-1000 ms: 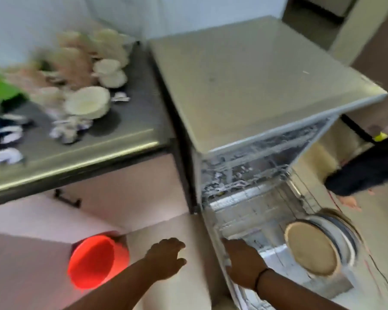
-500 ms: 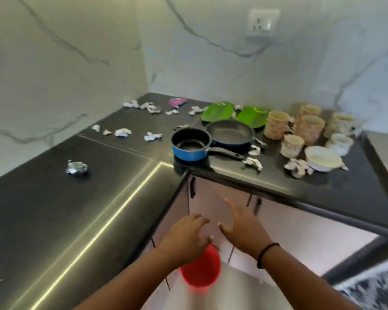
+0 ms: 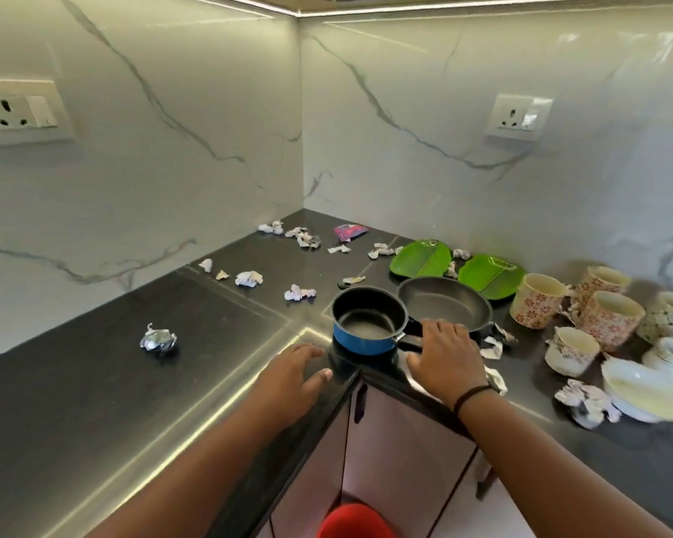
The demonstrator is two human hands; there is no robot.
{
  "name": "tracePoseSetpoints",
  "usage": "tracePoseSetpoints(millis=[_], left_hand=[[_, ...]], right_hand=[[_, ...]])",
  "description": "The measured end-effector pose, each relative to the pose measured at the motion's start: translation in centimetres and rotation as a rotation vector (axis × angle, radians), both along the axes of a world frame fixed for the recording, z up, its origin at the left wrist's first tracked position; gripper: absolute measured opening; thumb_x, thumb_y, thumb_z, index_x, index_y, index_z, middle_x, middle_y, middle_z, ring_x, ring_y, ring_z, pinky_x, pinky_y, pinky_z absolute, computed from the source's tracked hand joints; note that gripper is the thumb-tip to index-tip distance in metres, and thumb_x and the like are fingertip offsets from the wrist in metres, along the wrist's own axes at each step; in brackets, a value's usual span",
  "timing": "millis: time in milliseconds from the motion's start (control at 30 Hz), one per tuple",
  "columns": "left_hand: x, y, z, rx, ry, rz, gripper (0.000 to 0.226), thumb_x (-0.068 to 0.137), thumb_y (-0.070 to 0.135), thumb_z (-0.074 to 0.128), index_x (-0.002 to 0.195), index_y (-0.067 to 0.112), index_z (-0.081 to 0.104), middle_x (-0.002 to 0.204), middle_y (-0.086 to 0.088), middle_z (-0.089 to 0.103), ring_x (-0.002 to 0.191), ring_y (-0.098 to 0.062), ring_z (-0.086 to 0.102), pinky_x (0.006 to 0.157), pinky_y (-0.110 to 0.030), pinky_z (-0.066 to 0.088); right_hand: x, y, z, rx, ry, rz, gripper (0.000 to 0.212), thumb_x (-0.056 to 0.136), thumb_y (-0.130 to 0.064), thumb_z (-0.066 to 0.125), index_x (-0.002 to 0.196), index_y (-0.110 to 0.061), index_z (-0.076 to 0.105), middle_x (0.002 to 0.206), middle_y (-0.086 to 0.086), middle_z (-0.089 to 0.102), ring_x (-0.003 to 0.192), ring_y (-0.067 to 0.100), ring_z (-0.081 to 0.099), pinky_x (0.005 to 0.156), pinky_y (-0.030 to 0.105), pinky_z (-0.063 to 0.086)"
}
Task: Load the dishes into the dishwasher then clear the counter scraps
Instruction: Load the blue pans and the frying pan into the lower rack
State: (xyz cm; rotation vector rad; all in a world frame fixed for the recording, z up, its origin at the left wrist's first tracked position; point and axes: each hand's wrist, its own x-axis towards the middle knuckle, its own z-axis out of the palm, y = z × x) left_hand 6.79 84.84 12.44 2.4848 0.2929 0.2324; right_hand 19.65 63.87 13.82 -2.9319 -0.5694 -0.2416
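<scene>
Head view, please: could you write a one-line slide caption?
Right hand on the blue saucepan handle, left hand resting on the scrap-strewn counter.

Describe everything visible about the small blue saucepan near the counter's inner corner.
The small blue saucepan has a glossy blue outer wall, a dark non-stick inside and a dark rim. It stands upright and looks empty at the inner corner edge of the black stone counter. Its black handle points right, where the right hand lies over it; how firmly it grips is unclear. The black frying pan sits close behind it. The left hand rests beside it, apart.
</scene>
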Motion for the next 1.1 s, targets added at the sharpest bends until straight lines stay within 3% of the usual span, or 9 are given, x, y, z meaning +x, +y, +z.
tracePoseSetpoints(millis=[100, 200, 400, 567, 667, 800, 933, 1033, 1100], left_hand=[[4.9, -0.2, -0.3, -0.112, 0.006, 0.064, 0.037, 0.09, 0.036, 0.06, 0.125, 0.023, 0.055, 0.121, 0.012, 0.053, 0.109, -0.004, 0.048, 0.091, -0.022, 0.036], [10.1, -0.4, -1.3, -0.273, 0.045, 0.147, 0.046, 0.089, 0.036, 0.063, 0.13, 0.018, 0.053, 0.129, 0.002, 0.055, 0.119, -0.016, 0.052, 0.098, -0.03, 0.04], [16.1, 0.0, -2.7, -0.688, -0.002, 0.41, 0.071, 0.089, 0.033, 0.065, 0.147, 0.016, 0.027, 0.134, -0.009, 0.052, 0.118, -0.026, 0.055, 0.103, -0.042, 0.043], [17.1, 0.1, -3.3, -0.717, 0.034, 0.464, 0.014, 0.091, 0.016, 0.058, 0.103, 0.012, 0.065, 0.085, -0.001, 0.067, 0.078, -0.019, 0.062, 0.069, -0.033, 0.052], [16.3, 0.5, -3.7, -0.763, -0.113, 0.483, 0.019, 0.088, 0.003, 0.057, 0.097, 0.016, 0.067, 0.084, -0.001, 0.068, 0.079, -0.02, 0.064, 0.081, -0.042, 0.055], [15.7, -0.5, -2.4, -1.052, -0.413, 0.376, 0.017, 0.094, 0.008, 0.054, 0.103, 0.017, 0.066, 0.093, -0.002, 0.067, 0.084, -0.017, 0.061, 0.076, -0.029, 0.052], [17.7, -2.5, 0.0, -1.201, -0.399, 0.2, 0.04, 0.094, 0.03, 0.054, 0.131, 0.015, 0.051, 0.113, -0.003, 0.062, 0.1, -0.017, 0.06, 0.082, -0.031, 0.049], [18.8, -6.0, 1.5, -1.363, -0.242, -0.02, 0.092, 0.061, 0.069, 0.071, 0.137, 0.023, 0.044, 0.126, -0.004, 0.062, 0.114, -0.022, 0.06, 0.087, -0.039, 0.052], [18.9, -9.4, 1.9, -1.413, -0.089, -0.201, 0.101, 0.054, 0.075, 0.07, 0.135, 0.022, 0.045, 0.122, -0.005, 0.064, 0.11, -0.022, 0.062, 0.083, -0.036, 0.051]], right_hand=[[3.0, -0.1, -0.5, -0.075, 0.018, 0.005, 0.047, 0.082, -0.044, 0.052, 0.12, -0.017, 0.049, 0.122, 0.006, 0.054, 0.115, 0.028, 0.045, 0.092, 0.037, 0.042], [5.6, -0.6, -0.8, -0.127, 0.073, 0.047, 0.042, 0.085, -0.048, 0.05, 0.113, -0.017, 0.053, 0.119, 0.007, 0.057, 0.111, 0.029, 0.049, 0.088, 0.036, 0.042], [8.1, -0.4, -2.1, -0.099, 0.264, 0.163, 0.034, 0.088, -0.048, 0.051, 0.104, -0.018, 0.051, 0.106, 0.003, 0.062, 0.099, 0.025, 0.06, 0.075, 0.034, 0.046], [8.0, -0.3, -2.7, -0.025, 0.311, 0.187, 0.031, 0.09, -0.045, 0.05, 0.105, -0.018, 0.052, 0.104, 0.003, 0.063, 0.096, 0.024, 0.06, 0.073, 0.033, 0.045], [7.6, -0.7, -2.5, 0.043, 0.32, 0.185, 0.029, 0.089, -0.045, 0.05, 0.103, -0.02, 0.052, 0.103, 0.001, 0.063, 0.095, 0.023, 0.06, 0.075, 0.033, 0.046], [6.6, -1.3, -0.7, 0.172, 0.289, 0.148, 0.031, 0.088, -0.049, 0.053, 0.107, -0.025, 0.054, 0.101, -0.005, 0.064, 0.093, 0.019, 0.059, 0.071, 0.029, 0.042], [5.3, -2.2, 1.1, 0.358, 0.242, 0.025, 0.034, 0.087, -0.052, 0.056, 0.111, -0.028, 0.058, 0.097, -0.006, 0.066, 0.09, 0.016, 0.06, 0.075, 0.03, 0.048], [4.3, -3.8, 2.3, 0.508, 0.219, -0.117, 0.033, 0.085, -0.05, 0.06, 0.11, -0.029, 0.061, 0.09, -0.007, 0.066, 0.08, 0.014, 0.062, 0.073, 0.032, 0.051], [3.3, -5.5, 3.0, 0.603, 0.18, -0.233, 0.036, 0.083, -0.051, 0.063, 0.111, -0.03, 0.061, 0.09, -0.008, 0.067, 0.079, 0.011, 0.063, 0.074, 0.033, 0.053]])
